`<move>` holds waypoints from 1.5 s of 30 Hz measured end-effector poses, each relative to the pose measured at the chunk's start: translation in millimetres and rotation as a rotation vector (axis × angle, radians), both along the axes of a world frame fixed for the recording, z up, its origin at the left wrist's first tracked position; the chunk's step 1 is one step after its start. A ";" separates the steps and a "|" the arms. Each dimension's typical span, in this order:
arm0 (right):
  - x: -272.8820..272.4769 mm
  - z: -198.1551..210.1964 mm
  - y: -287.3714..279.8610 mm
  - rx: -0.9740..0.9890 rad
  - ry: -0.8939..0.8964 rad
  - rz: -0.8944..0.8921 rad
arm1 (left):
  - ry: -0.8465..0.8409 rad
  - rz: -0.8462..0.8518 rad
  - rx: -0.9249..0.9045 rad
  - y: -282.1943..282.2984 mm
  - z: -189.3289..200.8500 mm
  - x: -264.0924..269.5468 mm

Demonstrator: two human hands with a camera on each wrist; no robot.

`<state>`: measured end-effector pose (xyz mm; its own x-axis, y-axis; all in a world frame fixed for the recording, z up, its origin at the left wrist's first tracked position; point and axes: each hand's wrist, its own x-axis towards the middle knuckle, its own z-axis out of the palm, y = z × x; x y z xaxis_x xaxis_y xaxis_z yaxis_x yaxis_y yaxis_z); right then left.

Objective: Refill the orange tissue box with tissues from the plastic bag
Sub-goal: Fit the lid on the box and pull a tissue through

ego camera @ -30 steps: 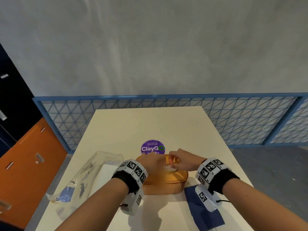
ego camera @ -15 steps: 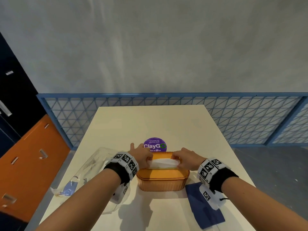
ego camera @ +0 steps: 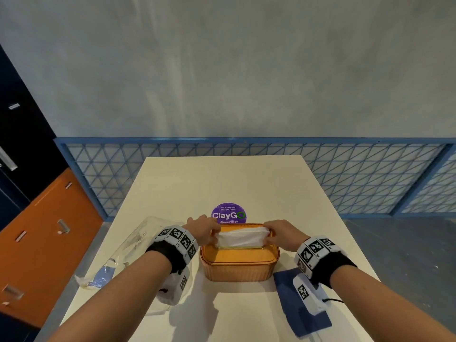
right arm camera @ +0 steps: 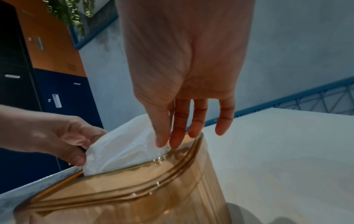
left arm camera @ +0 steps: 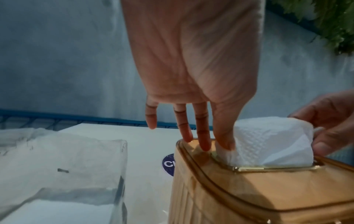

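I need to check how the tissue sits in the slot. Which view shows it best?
The left wrist view: the white tissue stands out of the gold-rimmed slot of the orange tissue box, textured and close. The head view shows it small between both hands; the right wrist view shows it partly hidden behind fingers.

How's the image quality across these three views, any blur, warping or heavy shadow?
Head view: sharp, though the wide lens bows the blue railing, and the arms cast soft shadows on the table. Left wrist view: soft focus, dim bluish light. Right wrist view: the orange tissue box looks stretched and shows small glare spots.
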<state>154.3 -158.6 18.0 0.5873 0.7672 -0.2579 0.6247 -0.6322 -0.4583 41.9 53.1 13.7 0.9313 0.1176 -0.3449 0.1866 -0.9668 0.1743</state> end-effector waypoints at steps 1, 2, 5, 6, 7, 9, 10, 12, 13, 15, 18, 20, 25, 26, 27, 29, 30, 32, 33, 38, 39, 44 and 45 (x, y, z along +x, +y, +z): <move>-0.4 -0.4 -1.2 0.000 0.010 -0.028 | -0.023 0.025 -0.038 0.6 -0.4 -0.5; 0.4 -2.7 -2.5 0.008 0.019 -0.049 | -0.048 0.056 -0.091 1.1 0.5 -0.8; 0.6 -6.7 -4.9 0.024 0.041 -0.097 | -0.115 0.114 -0.261 2.3 7.8 -1.6; 1.4 -8.7 -5.2 0.035 0.043 -0.108 | -0.131 0.123 -0.298 2.3 9.8 -2.5; 1.7 -9.4 -5.8 0.037 0.048 -0.113 | -0.146 0.138 -0.334 2.2 10.3 -3.8; 1.6 -11.4 -7.3 0.040 0.067 -0.127 | -0.139 0.167 -0.384 1.8 9.1 -8.6; 2.0 -13.6 -8.3 0.047 0.072 -0.135 | -0.113 0.160 -0.388 0.7 7.9 -11.4; 0.7 -16.8 -10.6 0.070 0.080 -0.151 | -0.071 0.119 -0.356 -2.0 5.5 -15.8; -0.3 -18.3 -11.1 0.083 0.084 -0.165 | -0.068 0.105 -0.340 -2.6 5.4 -16.8; -1.1 -20.7 -11.0 0.111 0.085 -0.186 | -0.056 0.131 -0.333 -1.6 6.3 -15.7; -4.3 -21.0 -9.7 0.123 0.066 -0.191 | -0.071 0.195 -0.329 4.0 6.0 -13.9; -5.6 -21.5 -8.7 0.131 0.040 -0.195 | -0.113 0.215 -0.375 7.2 3.9 -14.2; -3.5 -24.4 -11.1 0.145 0.048 -0.192 | -0.150 0.283 -0.490 1.1 -6.2 -23.4; -3.1 -25.4 -11.8 0.153 0.053 -0.187 | -0.146 0.296 -0.475 -0.3 -9.3 -24.2; -3.4 -26.0 -12.3 0.159 0.056 -0.187 | -0.148 0.317 -0.468 -1.2 -11.5 -24.6; -3.6 -28.3 -11.9 0.174 0.056 -0.202 | -0.167 0.342 -0.486 -1.8 -11.8 -23.7; -3.3 -29.9 -11.5 0.185 0.058 -0.211 | -0.176 0.362 -0.502 -0.4 -13.2 -22.5; -1.2 -31.7 -9.7 0.216 0.060 -0.254 | -0.215 0.409 -0.557 2.1 -13.9 -21.8; 0.2 -31.7 -9.3 0.224 0.061 -0.282 | -0.234 0.436 -0.605 3.1 -15.2 -21.9; 5.8 -32.1 -10.6 0.243 0.088 -0.295 | -0.271 0.441 -0.736 -1.9 -19.5 -26.6; 5.3 -32.8 -11.7 0.262 0.101 -0.290 | -0.279 0.436 -0.754 -3.3 -20.3 -26.4; 5.9 -41.1 -11.4 0.355 0.179 -0.326 | -0.431 0.571 -0.978 -6.9 -14.1 -21.9; 6.5 -40.3 -11.2 0.398 0.194 -0.337 | -0.475 0.614 -0.996 -5.8 -13.7 -20.7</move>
